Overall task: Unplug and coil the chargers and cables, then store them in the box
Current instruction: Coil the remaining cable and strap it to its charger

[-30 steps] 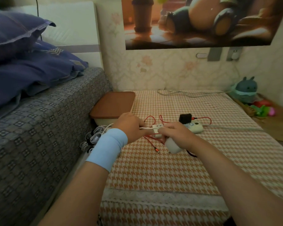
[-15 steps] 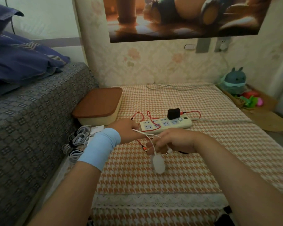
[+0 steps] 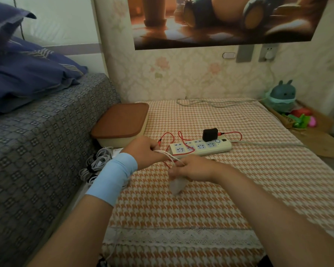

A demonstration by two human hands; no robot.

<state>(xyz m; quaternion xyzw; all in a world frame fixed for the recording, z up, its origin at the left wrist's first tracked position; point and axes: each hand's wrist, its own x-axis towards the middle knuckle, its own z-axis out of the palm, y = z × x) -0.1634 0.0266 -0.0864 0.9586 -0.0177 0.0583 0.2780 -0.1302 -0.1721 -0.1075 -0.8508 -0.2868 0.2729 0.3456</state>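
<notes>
Gripping white cable (image 3: 170,156): left hand (image 3: 145,153), right hand (image 3: 189,168), both grips curled round it; charger (image 3: 176,186) hangs below; open mat (image 3: 181,212) nearside.

Both your forearms reach forward from the lower edge and converge mid-frame. Your left hand (image 3: 145,151) is turned knuckles-up, with the fingers curled closed around a white cable (image 3: 167,155). A light blue band (image 3: 114,176) wraps that wrist. Your right hand (image 3: 191,168) sits just beside the left and slightly nearer you. The back of it faces up, and its fingers are curled under and pinch the same cable. Your right forearm is bare and comes in from the lower right corner. The two hands almost meet.
</notes>
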